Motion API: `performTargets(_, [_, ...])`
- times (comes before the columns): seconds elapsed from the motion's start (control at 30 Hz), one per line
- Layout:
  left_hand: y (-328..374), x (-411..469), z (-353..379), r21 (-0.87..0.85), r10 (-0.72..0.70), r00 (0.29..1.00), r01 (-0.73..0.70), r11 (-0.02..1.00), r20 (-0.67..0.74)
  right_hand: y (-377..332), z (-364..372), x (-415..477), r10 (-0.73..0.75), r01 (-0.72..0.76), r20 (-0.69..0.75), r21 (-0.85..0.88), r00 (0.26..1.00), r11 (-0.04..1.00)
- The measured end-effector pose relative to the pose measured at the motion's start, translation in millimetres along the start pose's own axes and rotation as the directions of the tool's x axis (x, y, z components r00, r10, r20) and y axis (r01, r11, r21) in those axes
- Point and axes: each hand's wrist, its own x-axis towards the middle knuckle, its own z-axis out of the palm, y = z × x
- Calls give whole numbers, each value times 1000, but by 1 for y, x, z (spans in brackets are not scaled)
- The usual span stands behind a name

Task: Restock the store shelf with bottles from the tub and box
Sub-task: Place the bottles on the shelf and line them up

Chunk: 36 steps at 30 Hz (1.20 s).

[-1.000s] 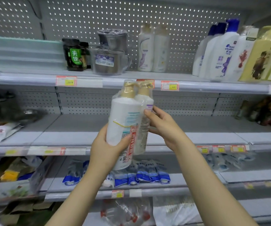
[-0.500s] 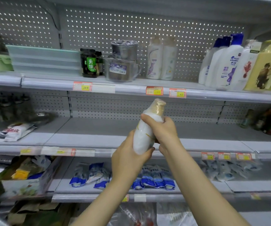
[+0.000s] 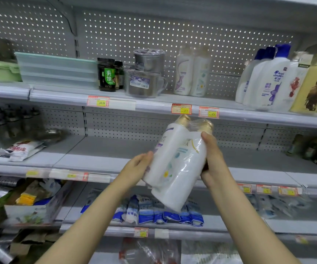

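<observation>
Before the grey store shelf (image 3: 100, 155), at its middle tier: a twin-pack of bottles (image 3: 174, 168), held aloft.
Two white bottles shrink-wrapped together, tilted, pastel print and a small yellow flower on front; gripped at either side by left hand (image 3: 134, 168) and right hand (image 3: 214, 159), fingers (image 3: 207, 138) curled round the wrap; gold caps (image 3: 184, 119) uppermost.

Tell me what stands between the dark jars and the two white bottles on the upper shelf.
Two metal mugs, one above the other, in the head view.
</observation>
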Motion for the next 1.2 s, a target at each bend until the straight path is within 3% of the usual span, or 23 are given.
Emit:
performTargets(0.1, [12,7,1,-172,-177,972,203,964,152,0,-8,3,7,-10,112,27,994,1000])
performTargets(0.17, [17,7,8,-143,-192,970,213,966,150,-2,-13,5,0,-8,189,41,982,999])
performTargets(0.4, [33,1,45,-316,-88,996,76,946,-25,-37,-32,12,11,-47,387,84,922,995])
performTargets(0.5, [52,3,56,-336,-8,993,-32,941,-118,-53,-38,20,11,1,378,-31,926,1000])
performTargets(0.7, [88,12,74,-305,108,951,-199,931,-291,-69,-62,22,-42,153,408,-245,912,957])
performTargets(0.93, [105,9,102,-266,179,921,-280,922,-347,-82,-78,26,-131,217,466,-136,875,967])
performTargets(1.2, [110,5,103,-134,239,883,-316,939,-405,-77,-89,42,-56,145,498,-141,865,979])
